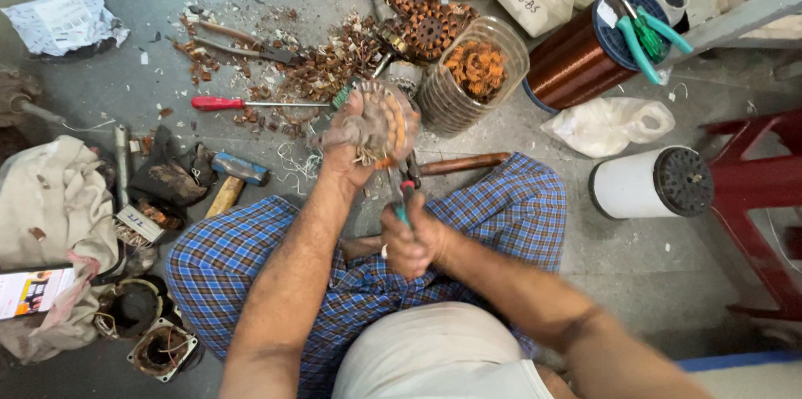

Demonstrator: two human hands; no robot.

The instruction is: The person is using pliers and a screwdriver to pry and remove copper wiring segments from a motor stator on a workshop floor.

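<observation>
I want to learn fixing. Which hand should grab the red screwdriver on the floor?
Probably the left hand: it holds the motor winding right beside the red screwdriver. The right hand is farther back, gripping pliers.

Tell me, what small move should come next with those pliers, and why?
Probably a short, firm pull of the pliers toward the body. The right hand grips their handles, and their tip sits at the edge of the round motor winding that the left hand holds up. Loose wire ends hang there, so they look ready to be drawn out.
</observation>
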